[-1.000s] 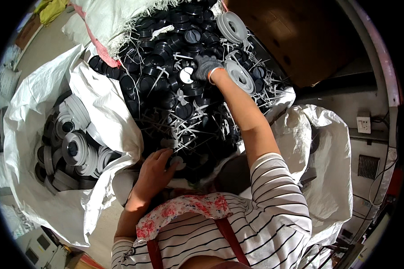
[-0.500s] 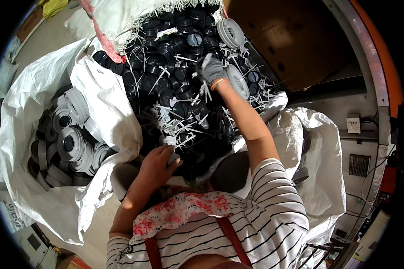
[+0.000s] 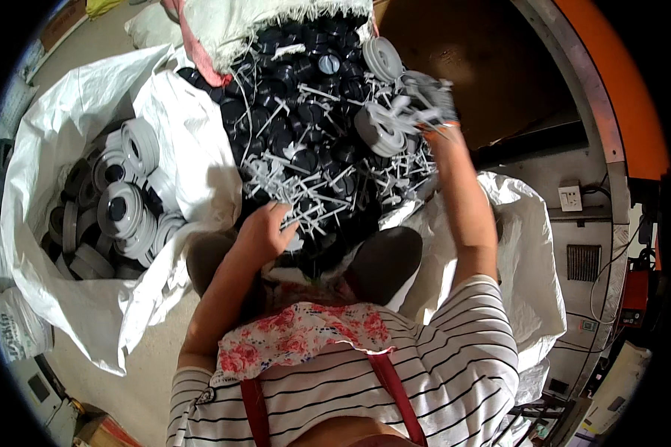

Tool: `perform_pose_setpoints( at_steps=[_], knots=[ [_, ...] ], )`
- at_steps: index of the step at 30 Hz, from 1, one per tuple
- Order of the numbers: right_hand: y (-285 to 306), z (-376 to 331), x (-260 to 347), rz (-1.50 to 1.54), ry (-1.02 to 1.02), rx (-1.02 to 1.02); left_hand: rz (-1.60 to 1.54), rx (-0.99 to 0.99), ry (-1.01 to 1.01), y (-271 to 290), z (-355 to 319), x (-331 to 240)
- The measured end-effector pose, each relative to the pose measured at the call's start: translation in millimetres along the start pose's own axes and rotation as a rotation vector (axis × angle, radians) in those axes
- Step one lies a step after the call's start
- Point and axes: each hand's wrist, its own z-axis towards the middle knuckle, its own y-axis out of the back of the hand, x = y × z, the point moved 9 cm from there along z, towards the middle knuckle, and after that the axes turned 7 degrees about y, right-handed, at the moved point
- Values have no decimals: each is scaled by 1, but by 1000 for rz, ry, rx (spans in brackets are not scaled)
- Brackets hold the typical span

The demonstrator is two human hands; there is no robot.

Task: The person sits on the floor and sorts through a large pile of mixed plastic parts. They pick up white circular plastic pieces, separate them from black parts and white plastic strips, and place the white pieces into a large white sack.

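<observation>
Left fisheye of head-worn pair; looks steeply down, upright, over wearer's striped shirt (image 3: 462, 335) toward left hand (image 3: 263, 237) and right hand (image 3: 429, 95), both near; wide field, edges curving, corners black.

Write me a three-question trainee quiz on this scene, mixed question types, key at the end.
1. Choose one. Which hand is gloved?
A) left hand
B) right hand
C) neither

2. True or false: the left sack has no grey rings in it.

3. Fill in the blank: the pale sticks beyond the left hand lie among caps that are mostly ____ in colour.

Key:
1. B
2. False; grey rings are heaped inside it.
3. black
</observation>
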Motion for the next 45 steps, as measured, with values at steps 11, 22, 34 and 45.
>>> perform_pose_setpoints(
  at_steps=[11,22,34,45],
  knots=[
    [345,-334,140,-1889,-340,-63,-663,-516,327,63,-17,45],
    [-157,-237,-51,-1303,179,905,-914,-734,216,84,-29,57],
    [-264,-170,-245,-1563,150,1029,-751,-670,312,88,-27,54],
    [-233,-162,-254,-1449,17,1168,-880,-599,348,83,-31,65]
  ],
)
